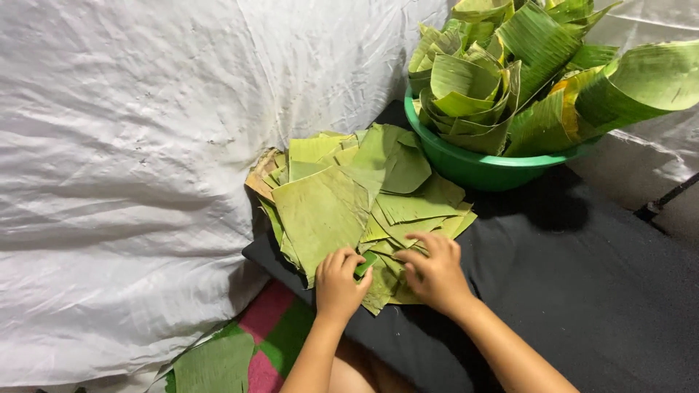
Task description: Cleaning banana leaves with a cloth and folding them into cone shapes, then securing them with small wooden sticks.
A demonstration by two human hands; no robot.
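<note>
Leaf pile [349, 196]: cut banana-leaf pieces, stacked loose and fanned out, lay on a black mat [582, 291]. Everything below is placed relative to that pile.

- Left hand [339, 284] sat at the pile's near edge, fingers curled; its grip was pinched on a small green tool [366, 265], thumb and fingers closed around it. Couldn't tell what the tool was; only a short green end showed.
- Right hand [435, 273] rested just right of the left hand, also on the pile's near edge. Fingers were loosely spread and pressed flat on the top leaf pieces, not clamped on anything.
- The two hands were near each other but not touching; the green tool was between them.
- Green plastic basin [480, 164] stood just behind and to the right of the pile, touching or nearly touching its far edge. It was packed with rolled and folded banana leaves [524, 65], larger than the cut ones, overhanging the rim.
- White crumpled sheet [131, 167] covered the area left of and behind the pile.
- One loose leaf piece [215, 364] lay well in front and left of the pile, on a pink-and-green cloth [273, 335].
</note>
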